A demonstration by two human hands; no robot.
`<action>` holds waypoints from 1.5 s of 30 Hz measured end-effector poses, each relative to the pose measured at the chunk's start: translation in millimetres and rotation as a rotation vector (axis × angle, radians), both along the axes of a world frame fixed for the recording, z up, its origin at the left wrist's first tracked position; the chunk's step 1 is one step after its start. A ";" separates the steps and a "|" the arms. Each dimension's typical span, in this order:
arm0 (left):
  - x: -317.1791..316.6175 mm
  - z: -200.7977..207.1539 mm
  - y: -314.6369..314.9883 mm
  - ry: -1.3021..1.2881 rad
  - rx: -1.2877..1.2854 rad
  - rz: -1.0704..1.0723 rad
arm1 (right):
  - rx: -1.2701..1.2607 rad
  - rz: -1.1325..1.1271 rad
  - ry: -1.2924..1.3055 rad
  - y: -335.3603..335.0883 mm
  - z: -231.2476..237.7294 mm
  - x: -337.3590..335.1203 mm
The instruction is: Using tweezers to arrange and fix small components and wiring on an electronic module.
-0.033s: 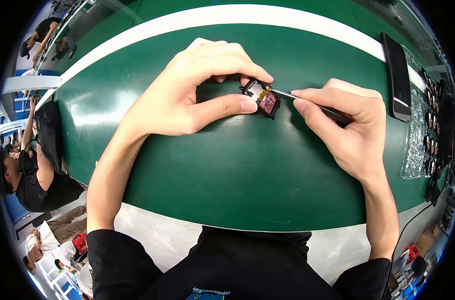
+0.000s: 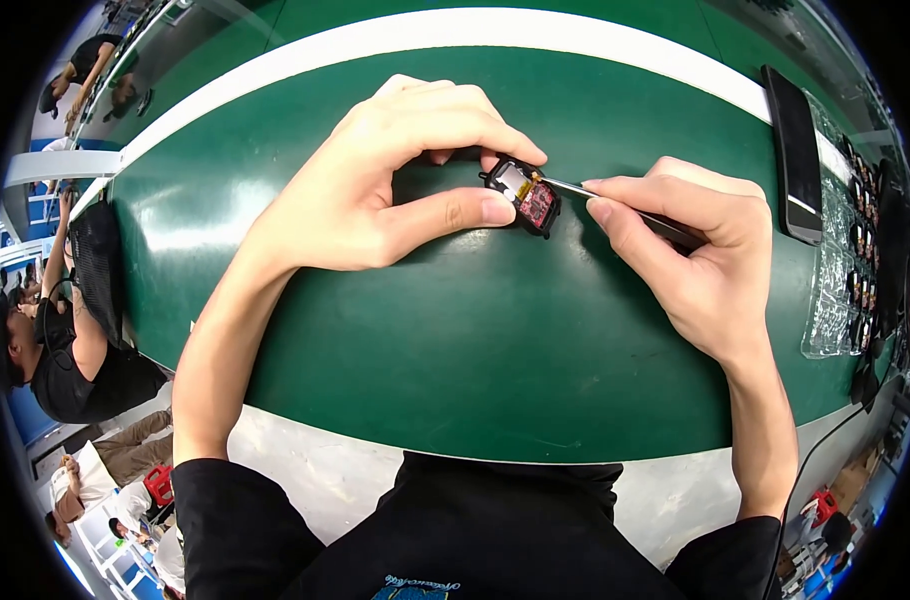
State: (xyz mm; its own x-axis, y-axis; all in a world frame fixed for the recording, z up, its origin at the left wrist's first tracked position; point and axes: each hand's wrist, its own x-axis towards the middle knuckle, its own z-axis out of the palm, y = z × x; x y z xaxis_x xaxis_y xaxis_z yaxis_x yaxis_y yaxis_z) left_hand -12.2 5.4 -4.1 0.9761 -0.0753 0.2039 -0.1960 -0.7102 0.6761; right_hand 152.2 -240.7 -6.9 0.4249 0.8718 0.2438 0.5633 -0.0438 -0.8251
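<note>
Above the middle of the table, my left hand (image 2: 405, 185) pinches a small opened electronic device (image 2: 538, 205) by its edges between thumb and fingers. Its black casing is tilted and shows a reddish circuit board, a silvery block and a bit of yellow film. From the right, my right hand (image 2: 700, 235) grips slim tweezers (image 2: 665, 228) like a pen, with a dark body and a shiny metal end. Their tip meets the device's upper right edge, beside the yellow film. Whether the tip pinches anything is too small to tell.
The green table (image 2: 455, 360) has a white strip (image 2: 475, 28) across its far side. At the right lie a black phone-like slab (image 2: 793, 150) and a clear plastic tray (image 2: 833, 290) with several small dark parts. A black mesh bag (image 2: 97, 265) and a seated person (image 2: 70, 350) are at the left.
</note>
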 end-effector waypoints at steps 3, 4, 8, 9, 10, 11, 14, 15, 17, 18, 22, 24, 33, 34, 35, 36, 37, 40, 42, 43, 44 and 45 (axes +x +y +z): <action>3.5 -0.8 1.0 -0.027 -0.020 -0.027 | 0.014 0.003 -0.041 -0.1 0.9 0.2; 3.3 -0.7 0.7 -0.027 -0.019 -0.026 | 0.015 0.004 -0.041 0.1 0.6 0.0; 2.5 -0.4 -4.1 -0.019 -0.022 -0.014 | 0.008 -0.002 -0.020 0.5 -2.4 -0.6; 2.3 0.6 -5.2 -0.017 -0.026 -0.004 | 0.008 0.000 -0.012 0.6 -1.9 -1.1; 2.7 0.5 -4.4 -0.018 -0.025 -0.005 | 0.009 -0.002 -0.013 0.8 -1.7 -1.1; 3.2 -0.1 -2.9 -0.034 0.003 -0.024 | 0.018 0.000 -0.019 1.1 -1.6 -0.8; 2.5 -1.1 -2.3 -0.054 0.038 -0.046 | 0.019 0.000 -0.026 0.8 0.2 -3.0; 3.7 -1.0 -1.8 -0.067 0.049 -0.051 | 0.014 -0.005 -0.035 1.0 1.3 -2.9; 3.2 0.2 -2.7 -0.063 0.042 -0.047 | 0.025 -0.014 -0.035 0.9 -0.4 -3.8; 2.9 0.1 -3.2 -0.055 0.032 -0.041 | 0.033 -0.021 -0.031 0.6 -1.7 -4.1; 3.3 0.9 -3.2 -0.045 0.030 -0.037 | 0.050 -0.007 -0.048 0.4 -3.9 -3.9; 5.1 1.4 -2.1 -0.066 0.057 -0.044 | 0.097 0.023 -0.124 1.5 -5.6 -1.4; 2.0 -3.5 -7.3 -0.088 0.011 0.022 | 0.085 -0.111 0.069 -0.3 -3.3 -2.5; 3.1 -3.1 -6.9 -0.105 0.046 -0.002 | 0.101 -0.135 0.119 0.1 -3.6 -3.1; 3.7 -2.0 -7.4 -0.123 0.083 -0.025 | 0.103 -0.129 0.114 0.3 -1.8 -3.5; 4.7 -1.8 -8.4 -0.120 0.073 -0.014 | 0.085 -0.128 0.111 0.8 -0.5 -3.4; 5.2 -2.2 -9.2 -0.126 0.076 -0.010 | 0.068 -0.127 0.108 1.4 0.7 -3.6; 5.4 -5.7 -10.0 -0.110 0.083 -0.005 | 0.144 -0.124 0.116 4.5 -3.7 -8.2; 3.6 -6.8 -9.7 -0.118 0.087 0.003 | 0.145 -0.101 0.091 6.3 -7.6 -11.0; 2.2 -6.8 -9.1 -0.116 0.089 0.007 | 0.143 -0.083 0.075 7.4 -6.5 -12.4; 0.8 -6.2 -8.3 -0.106 0.090 0.015 | 0.091 -0.057 0.012 7.9 -1.4 -13.8; 0.2 -6.1 -8.6 -0.119 0.090 0.022 | 0.034 -0.030 -0.051 6.3 4.4 -14.4</action>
